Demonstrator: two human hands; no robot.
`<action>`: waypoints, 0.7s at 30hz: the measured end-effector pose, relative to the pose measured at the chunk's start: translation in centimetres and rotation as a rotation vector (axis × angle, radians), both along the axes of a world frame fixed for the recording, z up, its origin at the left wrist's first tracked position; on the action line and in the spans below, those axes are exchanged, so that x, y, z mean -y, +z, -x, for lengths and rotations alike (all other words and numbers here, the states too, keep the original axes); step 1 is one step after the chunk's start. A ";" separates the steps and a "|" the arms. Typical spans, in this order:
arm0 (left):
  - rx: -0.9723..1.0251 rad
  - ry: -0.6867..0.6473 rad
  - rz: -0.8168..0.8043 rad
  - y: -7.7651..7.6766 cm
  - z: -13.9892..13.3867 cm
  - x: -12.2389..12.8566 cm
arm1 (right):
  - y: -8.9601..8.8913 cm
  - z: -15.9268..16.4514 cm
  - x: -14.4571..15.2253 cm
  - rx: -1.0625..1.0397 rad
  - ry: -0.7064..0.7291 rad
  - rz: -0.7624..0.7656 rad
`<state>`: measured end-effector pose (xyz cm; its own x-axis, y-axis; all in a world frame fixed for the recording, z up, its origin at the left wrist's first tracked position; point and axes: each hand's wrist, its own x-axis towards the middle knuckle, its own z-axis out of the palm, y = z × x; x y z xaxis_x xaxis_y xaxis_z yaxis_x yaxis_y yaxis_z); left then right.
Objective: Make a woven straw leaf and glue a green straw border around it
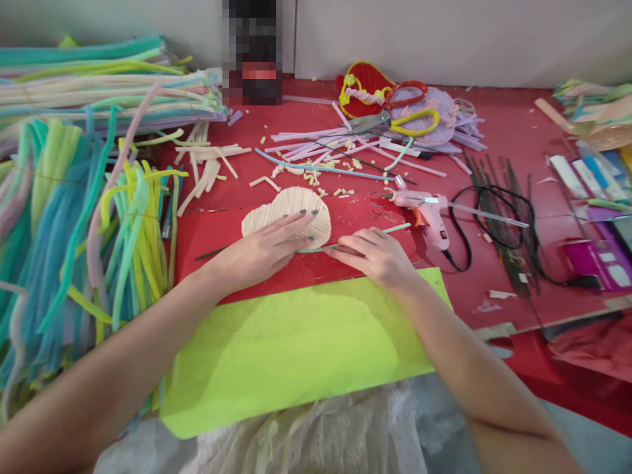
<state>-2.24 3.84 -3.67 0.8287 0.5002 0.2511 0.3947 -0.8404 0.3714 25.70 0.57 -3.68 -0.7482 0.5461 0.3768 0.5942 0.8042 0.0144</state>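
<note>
Cream ribbed piece [307, 203] lies under your flat, straight-fingered left hand [270, 245]; your right hand [374, 255] grips a pale-green pipe cleaner [399, 228] near the pink glue gun [430, 220].

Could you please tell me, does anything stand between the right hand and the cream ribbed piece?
Nothing visible blocks the gap between the right hand and the cream ribbed piece; only the pale green strip that this hand holds crosses it. The left hand, however, covers part of the piece.

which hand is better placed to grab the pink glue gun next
Probably the right hand: it is nearer the pink glue gun; the left hand lies over the cream ribbed piece.
</note>
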 end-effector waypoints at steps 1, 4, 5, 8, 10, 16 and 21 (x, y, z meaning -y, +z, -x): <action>0.011 -0.027 0.027 -0.2 0.0 -0.1 | 0.0 0.0 0.0 -0.006 0.000 0.005; 0.023 -0.053 0.084 -0.5 0.1 -0.2 | -0.1 -0.1 0.0 -0.030 -0.007 0.042; 0.025 -0.049 0.093 -0.5 0.1 -0.3 | -0.2 -0.1 0.0 -0.037 -0.009 0.047; 0.024 -0.044 0.098 -0.5 0.1 -0.3 | -0.2 0.0 0.0 -0.057 -0.012 0.046; 0.012 -0.040 0.086 -0.5 0.1 -0.3 | -0.1 0.1 0.0 -0.084 -0.023 0.056; -0.009 -0.052 0.043 -0.5 0.2 -0.2 | 0.2 0.4 0.1 -0.172 -0.039 0.157; -0.023 -0.091 0.046 -0.7 0.4 -0.3 | 0.3 0.4 0.2 -0.200 -0.055 0.216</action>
